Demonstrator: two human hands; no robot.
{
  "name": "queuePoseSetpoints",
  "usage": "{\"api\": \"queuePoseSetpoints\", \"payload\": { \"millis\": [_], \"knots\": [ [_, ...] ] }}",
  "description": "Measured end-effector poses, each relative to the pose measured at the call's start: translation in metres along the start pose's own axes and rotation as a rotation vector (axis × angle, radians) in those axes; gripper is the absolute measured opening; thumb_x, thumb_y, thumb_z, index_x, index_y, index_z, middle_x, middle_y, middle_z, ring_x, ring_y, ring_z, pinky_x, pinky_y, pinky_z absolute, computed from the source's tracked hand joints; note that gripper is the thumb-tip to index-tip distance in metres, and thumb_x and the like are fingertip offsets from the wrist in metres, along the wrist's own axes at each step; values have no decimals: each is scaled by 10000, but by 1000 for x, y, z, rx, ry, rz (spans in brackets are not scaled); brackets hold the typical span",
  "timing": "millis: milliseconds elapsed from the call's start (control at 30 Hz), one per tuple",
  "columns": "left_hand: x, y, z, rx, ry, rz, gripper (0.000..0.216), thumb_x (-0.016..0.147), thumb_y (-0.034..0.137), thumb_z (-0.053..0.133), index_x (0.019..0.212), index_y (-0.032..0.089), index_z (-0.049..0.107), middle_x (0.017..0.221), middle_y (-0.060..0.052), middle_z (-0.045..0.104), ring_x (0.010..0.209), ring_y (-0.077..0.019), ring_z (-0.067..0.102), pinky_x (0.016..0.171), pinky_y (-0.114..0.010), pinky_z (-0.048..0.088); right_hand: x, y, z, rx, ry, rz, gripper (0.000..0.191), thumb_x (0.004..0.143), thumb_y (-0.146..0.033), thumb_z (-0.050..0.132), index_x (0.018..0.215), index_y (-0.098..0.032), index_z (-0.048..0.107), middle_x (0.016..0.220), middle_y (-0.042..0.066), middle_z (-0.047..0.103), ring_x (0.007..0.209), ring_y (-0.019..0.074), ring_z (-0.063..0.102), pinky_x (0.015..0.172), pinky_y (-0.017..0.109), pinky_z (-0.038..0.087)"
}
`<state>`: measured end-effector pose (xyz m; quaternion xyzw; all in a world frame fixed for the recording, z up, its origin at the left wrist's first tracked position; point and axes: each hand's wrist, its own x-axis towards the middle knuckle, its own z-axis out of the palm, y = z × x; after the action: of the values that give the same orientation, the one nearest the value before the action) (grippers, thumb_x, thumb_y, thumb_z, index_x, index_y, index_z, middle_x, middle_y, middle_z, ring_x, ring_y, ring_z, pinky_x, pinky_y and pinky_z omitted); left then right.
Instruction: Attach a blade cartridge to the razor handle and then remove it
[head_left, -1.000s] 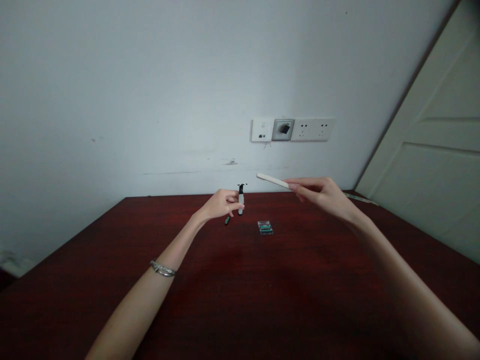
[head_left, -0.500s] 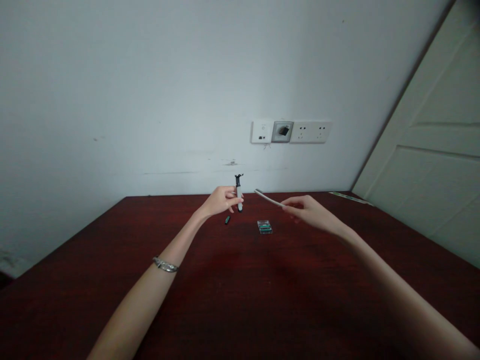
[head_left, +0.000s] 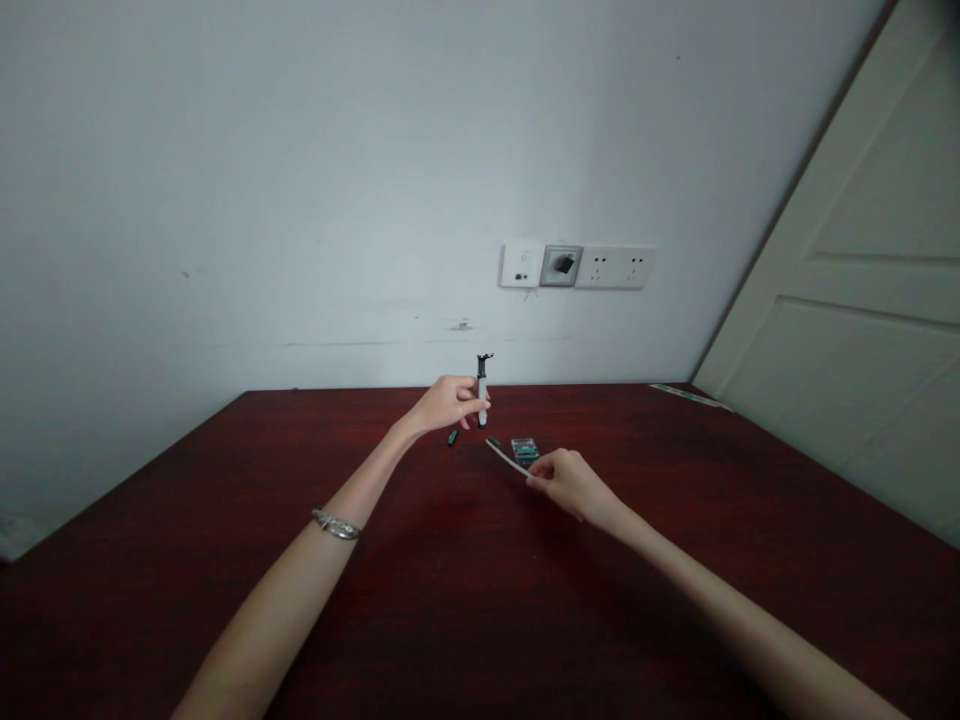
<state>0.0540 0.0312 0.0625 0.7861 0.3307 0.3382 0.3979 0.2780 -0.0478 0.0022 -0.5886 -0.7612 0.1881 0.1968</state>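
My left hand point(head_left: 455, 403) is closed round a grey and black razor handle point(head_left: 482, 398), held upright with its black forked head up. Between the fingertips of my right hand point(head_left: 568, 482) is a slim, slightly bent pale stick point(head_left: 511, 461) with a dark far end, just below the razor handle and apart from it. A small dark green razor cartridge point(head_left: 453, 438) lies on the table under my left hand. Just beyond my right fingers lies a clear plastic case point(head_left: 525, 450) with green cartridges inside, partly hidden by the hand.
The dark red table point(head_left: 420, 600) runs up to a pale wall. Sockets point(head_left: 613, 268) and a switch plate point(head_left: 561, 266) sit on the wall. A thin printed strip point(head_left: 688, 396) lies at the back right edge, near a white panelled door point(head_left: 862, 300).
My right hand has moved left and down toward me with the pale stick, from beside the razor handle's height to below it. My left hand has barely moved.
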Motion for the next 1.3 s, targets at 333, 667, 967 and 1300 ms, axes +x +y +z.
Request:
{"api": "queuePoseSetpoints", "payload": {
  "millis": [333, 667, 967, 1300],
  "knots": [
    [-1, 1, 0, -6, -18, -10, 180, 750, 241, 603, 845, 90, 577, 678, -75, 658, 602, -154, 642, 447, -224, 527, 0, -18, 22, -207, -27, -10, 148, 770, -289, 585, 787, -196, 699, 792, 69, 697, 765, 214, 650, 618, 251, 394],
    [-2, 0, 0, -5, -35, -39, 167, 748, 235, 608, 828, 92, 576, 659, -70, 667, 565, -143, 636, 454, -219, 522, -4, -38, 29, -285, -37, -45, 217, 845, -308, 513, 945, -146, 615, 939, 140, 669, 901, 258, 640, 721, 285, 431],
    [-1, 0, 0, -7, -47, -64, 164, 752, 234, 608, 818, 89, 570, 663, -78, 674, 548, -134, 632, 453, -207, 514, -6, -44, 36, -370, -55, -57, 244, 900, -290, 407, 999, -136, 568, 915, 168, 661, 841, 261, 649, 685, 304, 452],
    [1, -5, 0, 1, -39, -67, 193, 749, 263, 623, 814, 88, 575, 659, -77, 670, 548, -136, 630, 459, -217, 515, 4, -37, 18, -273, 39, -69, 293, 879, -324, 434, 1026, -145, 614, 940, 149, 679, 853, 246, 652, 728, 296, 449]
  ]
}}
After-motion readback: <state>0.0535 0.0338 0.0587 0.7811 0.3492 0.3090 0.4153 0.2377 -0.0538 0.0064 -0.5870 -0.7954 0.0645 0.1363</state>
